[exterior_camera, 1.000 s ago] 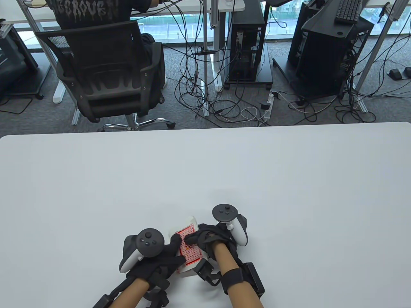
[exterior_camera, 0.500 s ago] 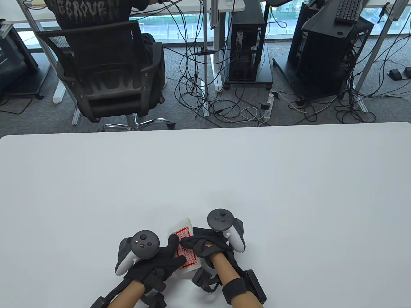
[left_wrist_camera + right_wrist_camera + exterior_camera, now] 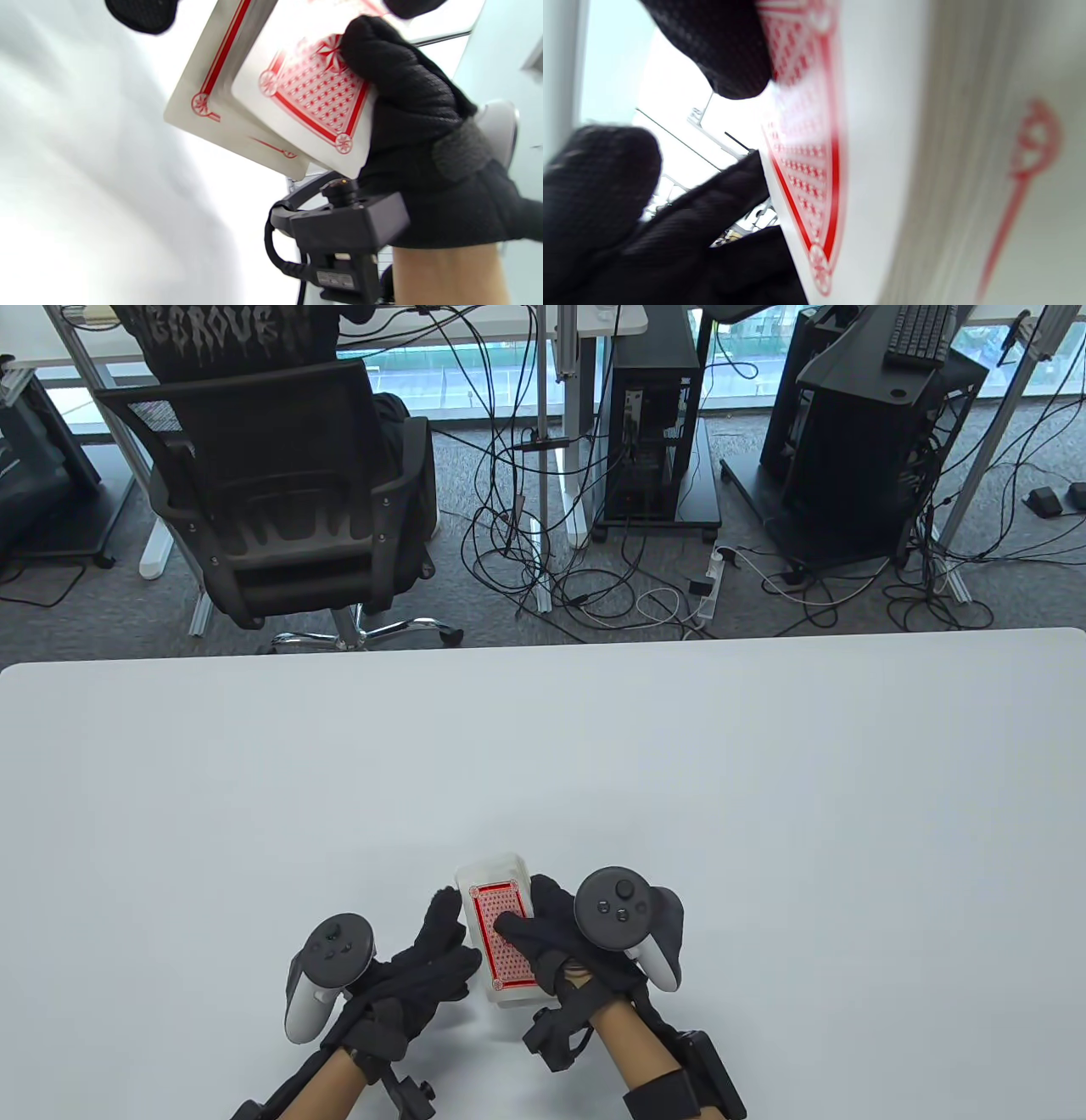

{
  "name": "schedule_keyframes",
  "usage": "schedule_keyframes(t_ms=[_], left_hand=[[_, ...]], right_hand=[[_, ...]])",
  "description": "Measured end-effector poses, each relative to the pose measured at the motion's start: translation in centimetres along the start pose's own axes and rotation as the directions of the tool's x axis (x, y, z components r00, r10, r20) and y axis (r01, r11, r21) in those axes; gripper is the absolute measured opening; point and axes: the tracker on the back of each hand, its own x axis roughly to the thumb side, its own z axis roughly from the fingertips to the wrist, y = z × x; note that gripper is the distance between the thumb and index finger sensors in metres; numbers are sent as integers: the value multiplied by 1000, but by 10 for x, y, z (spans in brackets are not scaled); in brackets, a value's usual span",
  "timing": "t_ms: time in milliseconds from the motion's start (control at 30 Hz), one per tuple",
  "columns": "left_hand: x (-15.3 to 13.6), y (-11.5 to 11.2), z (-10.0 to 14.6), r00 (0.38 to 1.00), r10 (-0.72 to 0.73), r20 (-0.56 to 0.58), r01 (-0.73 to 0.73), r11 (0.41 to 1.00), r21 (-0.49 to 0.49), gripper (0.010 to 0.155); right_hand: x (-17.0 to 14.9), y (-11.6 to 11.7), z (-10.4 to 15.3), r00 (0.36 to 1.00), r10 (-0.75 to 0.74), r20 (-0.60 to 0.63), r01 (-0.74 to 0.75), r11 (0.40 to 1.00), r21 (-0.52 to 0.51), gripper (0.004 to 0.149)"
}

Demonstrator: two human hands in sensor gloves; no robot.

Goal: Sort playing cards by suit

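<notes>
A deck of red-backed playing cards [image 3: 501,937] is held near the table's front edge, between both hands. My left hand [image 3: 437,942] holds the deck from its left side, one fingertip [image 3: 142,12] showing at the deck's far edge. My right hand [image 3: 530,937] has its thumb [image 3: 382,72] on the back of the top card [image 3: 309,97], with its fingers under it. That card is slid a little off the deck [image 3: 212,80]. In the right wrist view the top card [image 3: 814,140] and the deck's stacked edges [image 3: 950,169] are blurred.
The white table [image 3: 543,746] stretches wide on all sides of the hands. Beyond its far edge stand an office chair [image 3: 271,500] with a seated person, computer towers [image 3: 657,432] and tangled floor cables [image 3: 594,585].
The deck has turned from slanted to nearly upright and shifted slightly away. My right hand has moved right with its thumb on the top card. My left hand has dropped back to the left.
</notes>
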Motion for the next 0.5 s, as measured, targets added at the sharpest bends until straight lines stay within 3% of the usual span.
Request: schedule_keyframes(t_ms=[167,367,500], left_hand=[[-8,-8,-5,969,241,55,-233,965,-122,95],[-8,-4,-4,963,256,84,-249,965,-87,96],[-4,-6,-6,958,272,96,-261,959,-110,94]], right_hand=[[6,9,5,999,-31,22,30,999,18,54],[0,18,6,998,-54,15,53,999,10,64],[6,12,6,997,71,38,-67,992,-106,63]])
